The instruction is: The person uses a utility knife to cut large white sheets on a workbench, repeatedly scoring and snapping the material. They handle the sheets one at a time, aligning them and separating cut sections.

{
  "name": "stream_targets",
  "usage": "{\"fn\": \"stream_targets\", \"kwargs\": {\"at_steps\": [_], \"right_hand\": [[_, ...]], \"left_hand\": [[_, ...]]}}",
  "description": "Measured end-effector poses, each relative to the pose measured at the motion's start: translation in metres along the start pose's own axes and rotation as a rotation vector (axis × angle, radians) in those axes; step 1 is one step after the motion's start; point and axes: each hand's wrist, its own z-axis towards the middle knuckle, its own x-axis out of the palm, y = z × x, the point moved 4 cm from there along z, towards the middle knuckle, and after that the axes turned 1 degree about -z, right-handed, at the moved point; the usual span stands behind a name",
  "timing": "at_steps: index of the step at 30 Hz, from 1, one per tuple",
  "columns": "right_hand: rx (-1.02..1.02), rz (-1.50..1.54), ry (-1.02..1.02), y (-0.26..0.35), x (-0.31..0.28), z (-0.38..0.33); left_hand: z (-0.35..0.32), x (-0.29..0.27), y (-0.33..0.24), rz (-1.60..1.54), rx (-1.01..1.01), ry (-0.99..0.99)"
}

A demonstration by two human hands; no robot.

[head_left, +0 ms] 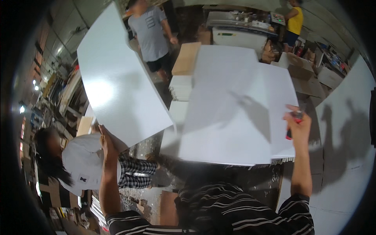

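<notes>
1. At the far left a crouching person (84, 164) in a white top and checked shorts sits low beside the wearer's left forearm, close to stacked boards on the floor.
2. The left hand (105, 138) is closed on the lower edge of a large white sheet (117, 78), which it holds lifted and tilted up to the left, clear of the pile.
3. Behind that raised sheet stands a person in a grey T-shirt (150, 33), well back from the hands.
4. Between that person and the pile lie a brown cardboard panel (187, 58) and short stacks of white boards (181, 87), one behind the other.
5. In the middle is the stack of white sheets (231, 105), lying flat, its layered edges showing along the near side.
6. The right hand (299, 125) rests at the stack's right edge, clenched round a small red and black tool (291, 129); what kind of tool cannot be told.
7. To the right, more large white boards (344, 117) lie flat, with open cardboard boxes (299, 66) behind them.
8. At the far top right a person in a yellow top (294, 21) stands at a cluttered workbench (239, 23).
</notes>
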Motion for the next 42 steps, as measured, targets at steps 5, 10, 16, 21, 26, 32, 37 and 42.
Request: {"fn": "stream_targets", "kwargs": {"at_steps": [5,10,16,21,26,32,37,42], "right_hand": [[-0.106,0.261,0.331,0.066,0.006,-0.024],[-0.286,0.629,0.476,0.108,-0.021,-0.048],[0.016,0.4,-0.019,0.066,-0.101,-0.092],[0.033,0.387,-0.339,0.007,-0.183,-0.148],[0.193,0.167,-0.488,-0.062,-0.298,-0.193],[0.429,0.052,-0.407,-0.144,-0.347,-0.212],[0.496,0.221,-0.178,-0.178,-0.314,-0.178],[0.533,0.527,-0.078,-0.199,-0.278,-0.123]], "left_hand": [[-0.101,0.114,-0.073,-0.027,0.119,0.214],[-0.187,0.204,-0.082,0.042,0.039,0.332],[-0.284,0.293,-0.062,0.223,-0.014,0.506],[-0.385,0.346,-0.027,0.118,-0.013,0.71],[-0.495,0.384,0.029,0.321,0.041,0.878],[-0.554,0.391,0.106,0.339,-0.149,0.915],[-0.561,0.374,0.159,0.37,-0.371,0.74],[-0.523,0.38,0.14,0.706,-0.232,0.749]]}}
